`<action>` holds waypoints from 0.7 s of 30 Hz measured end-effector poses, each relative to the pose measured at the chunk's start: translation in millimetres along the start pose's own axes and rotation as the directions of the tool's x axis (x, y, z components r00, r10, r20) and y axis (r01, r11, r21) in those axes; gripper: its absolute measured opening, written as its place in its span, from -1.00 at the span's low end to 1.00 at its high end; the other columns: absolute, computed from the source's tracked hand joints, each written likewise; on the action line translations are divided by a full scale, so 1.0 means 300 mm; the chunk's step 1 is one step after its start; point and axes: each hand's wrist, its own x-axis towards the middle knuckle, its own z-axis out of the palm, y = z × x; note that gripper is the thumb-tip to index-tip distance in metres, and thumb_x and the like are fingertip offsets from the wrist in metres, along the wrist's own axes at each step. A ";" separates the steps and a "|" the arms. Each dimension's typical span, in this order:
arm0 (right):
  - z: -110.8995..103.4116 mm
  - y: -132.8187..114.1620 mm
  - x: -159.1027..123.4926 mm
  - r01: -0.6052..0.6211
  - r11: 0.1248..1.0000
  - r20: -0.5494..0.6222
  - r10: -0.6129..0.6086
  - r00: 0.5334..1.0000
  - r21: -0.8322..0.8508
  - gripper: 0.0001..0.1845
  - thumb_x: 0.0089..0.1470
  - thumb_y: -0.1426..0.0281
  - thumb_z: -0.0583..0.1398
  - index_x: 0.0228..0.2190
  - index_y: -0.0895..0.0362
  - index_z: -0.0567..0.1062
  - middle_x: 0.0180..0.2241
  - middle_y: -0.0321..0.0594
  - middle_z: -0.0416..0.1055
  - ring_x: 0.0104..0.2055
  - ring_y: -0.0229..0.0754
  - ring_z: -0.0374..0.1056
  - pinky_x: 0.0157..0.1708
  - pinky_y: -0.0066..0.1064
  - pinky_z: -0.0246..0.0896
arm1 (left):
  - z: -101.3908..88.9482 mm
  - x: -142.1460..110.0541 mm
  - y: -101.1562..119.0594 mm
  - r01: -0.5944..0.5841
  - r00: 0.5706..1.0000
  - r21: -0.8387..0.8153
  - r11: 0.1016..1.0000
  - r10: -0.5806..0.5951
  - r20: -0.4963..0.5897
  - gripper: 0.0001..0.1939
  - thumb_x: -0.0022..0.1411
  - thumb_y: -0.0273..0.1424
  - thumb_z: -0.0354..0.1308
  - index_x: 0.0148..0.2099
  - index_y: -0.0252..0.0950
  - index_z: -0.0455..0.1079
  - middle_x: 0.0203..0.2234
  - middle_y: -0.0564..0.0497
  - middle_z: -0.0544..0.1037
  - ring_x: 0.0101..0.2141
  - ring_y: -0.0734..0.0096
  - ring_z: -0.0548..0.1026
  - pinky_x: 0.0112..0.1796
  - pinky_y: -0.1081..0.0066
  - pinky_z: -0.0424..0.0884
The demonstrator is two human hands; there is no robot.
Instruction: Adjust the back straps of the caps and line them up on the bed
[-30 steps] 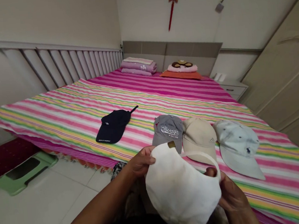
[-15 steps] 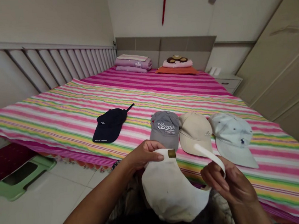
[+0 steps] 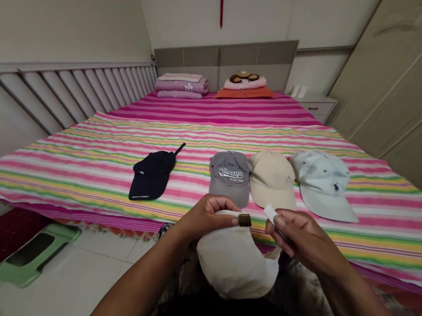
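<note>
A white cap (image 3: pixel 233 261) is held over my lap with its back opening towards the bed. My left hand (image 3: pixel 213 215) pinches the cap's edge beside a brass-coloured buckle (image 3: pixel 244 220). My right hand (image 3: pixel 297 232) is closed on the cap's white strap (image 3: pixel 270 213), whose free end points towards the buckle with a small gap between them. Just beyond my hands, a grey cap with white lettering (image 3: pixel 230 178), a beige cap (image 3: pixel 271 179) and a pale blue cap (image 3: pixel 323 181) lie side by side. A navy cap (image 3: pixel 153 174) rests farther left, its strap sticking out.
The caps lie on a striped bedspread (image 3: pixel 82 156). Folded purple bedding (image 3: pixel 182 86) and a pink and orange pile (image 3: pixel 244 90) sit by the headboard (image 3: pixel 260 54). A green stool (image 3: pixel 36 252) stands on the floor at left; a white nightstand (image 3: pixel 316 106) is at far right.
My right hand has moved left and regripped nearer the strap's end, bringing it close to the buckle. The cap's back opening has narrowed. The view has shifted slightly.
</note>
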 end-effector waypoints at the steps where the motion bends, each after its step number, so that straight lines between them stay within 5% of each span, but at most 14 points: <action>1: 0.007 -0.003 0.002 -0.015 0.999 0.004 0.015 1.000 -0.031 -0.64 0.03 0.14 0.10 -0.52 0.19 0.38 -0.75 -0.43 0.13 -0.74 -0.47 -0.10 -0.72 -0.55 -0.27 | -0.001 0.001 -0.005 0.002 1.000 -0.021 1.000 -0.002 0.000 -0.76 -0.11 -0.36 0.29 -0.34 -0.36 0.44 -0.53 0.08 0.47 -0.56 0.65 0.36 -0.52 0.61 0.23; 9: 0.049 -0.014 0.014 -0.065 0.993 -0.043 0.061 0.997 -0.101 -0.66 -0.03 0.13 0.14 -0.55 0.17 0.33 -0.77 -0.43 0.17 -0.75 -0.45 -0.05 -0.74 -0.57 -0.16 | 0.013 0.010 -0.038 -0.071 0.996 -0.230 0.971 0.058 -0.062 -0.73 -0.16 -0.45 0.32 -0.30 -0.33 0.45 -0.47 0.03 0.53 -0.50 0.57 0.44 -0.47 0.56 0.31; 21: 0.072 0.001 0.039 -0.057 0.996 -0.097 0.051 0.994 -0.065 -0.68 -0.09 0.20 0.18 -0.64 0.18 0.31 -0.78 -0.46 0.08 -0.72 -0.46 -0.13 -0.71 -0.56 -0.26 | 0.019 0.006 -0.054 -0.076 0.989 -0.230 0.970 0.045 -0.138 -0.75 -0.21 -0.39 0.34 -0.40 -0.37 0.46 -0.56 0.03 0.52 -0.56 0.57 0.41 -0.49 0.55 0.29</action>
